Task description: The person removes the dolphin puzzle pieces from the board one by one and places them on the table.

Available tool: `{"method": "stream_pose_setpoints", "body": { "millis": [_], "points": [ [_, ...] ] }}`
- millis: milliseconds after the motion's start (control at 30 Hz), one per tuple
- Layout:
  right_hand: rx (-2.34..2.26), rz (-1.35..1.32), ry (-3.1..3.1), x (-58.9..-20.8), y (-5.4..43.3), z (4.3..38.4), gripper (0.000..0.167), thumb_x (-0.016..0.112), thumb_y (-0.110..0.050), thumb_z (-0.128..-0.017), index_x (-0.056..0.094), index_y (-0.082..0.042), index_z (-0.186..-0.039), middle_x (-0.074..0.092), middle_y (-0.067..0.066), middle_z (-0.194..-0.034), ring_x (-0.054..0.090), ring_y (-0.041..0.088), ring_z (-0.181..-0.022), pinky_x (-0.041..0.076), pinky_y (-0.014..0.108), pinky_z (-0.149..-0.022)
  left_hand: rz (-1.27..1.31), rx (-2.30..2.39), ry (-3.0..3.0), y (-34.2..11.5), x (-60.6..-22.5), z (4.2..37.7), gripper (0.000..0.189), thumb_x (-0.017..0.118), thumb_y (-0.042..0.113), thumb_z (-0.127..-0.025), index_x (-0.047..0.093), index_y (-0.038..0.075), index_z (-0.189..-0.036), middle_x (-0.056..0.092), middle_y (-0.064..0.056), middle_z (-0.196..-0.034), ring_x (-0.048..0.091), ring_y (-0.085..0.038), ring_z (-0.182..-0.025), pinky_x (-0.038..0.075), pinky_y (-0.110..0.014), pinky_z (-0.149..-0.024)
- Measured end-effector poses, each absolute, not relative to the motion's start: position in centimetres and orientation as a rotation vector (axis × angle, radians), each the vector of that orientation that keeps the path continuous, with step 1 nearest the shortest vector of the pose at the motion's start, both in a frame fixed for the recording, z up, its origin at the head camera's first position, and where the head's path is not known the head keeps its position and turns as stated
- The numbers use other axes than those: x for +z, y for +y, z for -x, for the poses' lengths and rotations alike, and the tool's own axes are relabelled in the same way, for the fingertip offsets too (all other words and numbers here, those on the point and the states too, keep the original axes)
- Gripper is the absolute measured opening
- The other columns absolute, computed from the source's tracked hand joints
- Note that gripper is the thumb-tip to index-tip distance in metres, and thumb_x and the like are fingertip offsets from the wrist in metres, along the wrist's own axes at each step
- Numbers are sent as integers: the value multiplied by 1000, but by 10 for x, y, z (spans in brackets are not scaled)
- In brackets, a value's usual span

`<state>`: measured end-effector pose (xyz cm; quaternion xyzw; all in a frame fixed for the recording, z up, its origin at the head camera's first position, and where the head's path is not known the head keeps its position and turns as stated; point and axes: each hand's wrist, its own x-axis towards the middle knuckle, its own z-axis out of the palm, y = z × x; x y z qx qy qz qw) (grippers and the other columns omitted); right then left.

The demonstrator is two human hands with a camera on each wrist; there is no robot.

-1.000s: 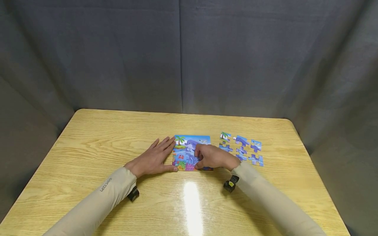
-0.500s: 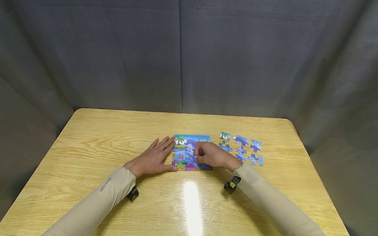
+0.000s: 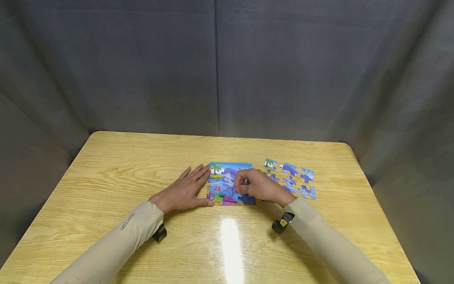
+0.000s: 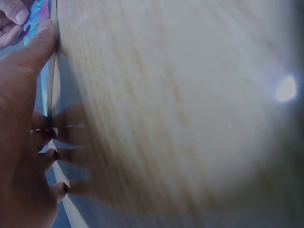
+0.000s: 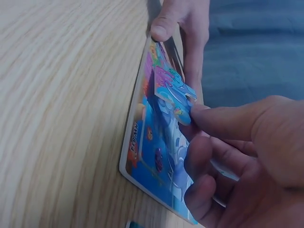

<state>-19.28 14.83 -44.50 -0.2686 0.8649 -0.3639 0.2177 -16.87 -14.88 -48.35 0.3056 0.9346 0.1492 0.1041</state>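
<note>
A jigsaw puzzle board point(image 3: 234, 165) with a dolphin, palm tree and coral picture lies on the table. My left hand point(image 3: 186, 191) rests flat at its left side, fingers straight along the edge and thumb at the near left corner. Over the board's right half, my right hand point(image 3: 260, 184) pinches a jigsaw piece point(image 5: 173, 92) between thumb and fingertips. The piece shows pink coral and blue water, and in the right wrist view it stands tilted up from the board. My right hand hides part of the board in the head view.
Several loose jigsaw pieces lie right of the board, among them a palm tree piece point(image 3: 271, 163), a dolphin head piece point(image 3: 290, 169) and a blue tail piece point(image 3: 307, 192). Behind the wooden table point(image 3: 149, 154) hangs a grey curtain point(image 3: 142, 79).
My right hand has shifted slightly away from the board's near edge and then a little right, with the coral piece in its fingertips. My left hand has stayed in place.
</note>
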Motion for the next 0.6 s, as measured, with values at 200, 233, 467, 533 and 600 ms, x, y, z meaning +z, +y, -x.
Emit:
{"method": "stream_pose_setpoints", "body": {
  "millis": [200,233,467,533,600],
  "points": [
    [-1067,701,2376,-443,159,192,7,69,-13,-105,71,-16,-99,69,3,-95,53,14,-65,46,30,-61,-906,433,2758,-149,-483,168,106,60,70,-99,19,3,-170,10,-12,-182,11,-35,-169,10,-64,-136],
    [-1073,699,2373,-442,161,191,6,69,-14,-105,70,-15,-99,68,4,-95,52,14,-65,46,30,-61,-903,430,2757,-149,-483,168,106,59,71,-99,19,4,-170,10,-12,-182,11,-34,-170,10,-64,-136],
    [-1088,708,2392,-439,177,187,5,69,-14,-105,70,-12,-101,67,7,-92,53,18,-63,46,31,-60,-907,420,2757,-149,-483,168,105,58,71,-100,18,4,-170,9,-11,-182,10,-33,-170,9,-64,-136],
    [-1088,703,2392,-437,183,186,6,68,-13,-106,70,-12,-100,66,8,-90,53,18,-64,46,31,-60,-912,425,2756,-149,-483,168,105,59,70,-100,18,4,-170,9,-12,-182,11,-34,-169,10,-64,-136],
    [-1086,696,2398,-437,190,186,6,68,-13,-105,69,-11,-100,64,7,-87,51,16,-64,44,30,-59,-915,431,2757,-149,-482,167,104,59,69,-100,19,3,-170,10,-13,-182,12,-35,-169,10,-65,-135]
  ]
}}
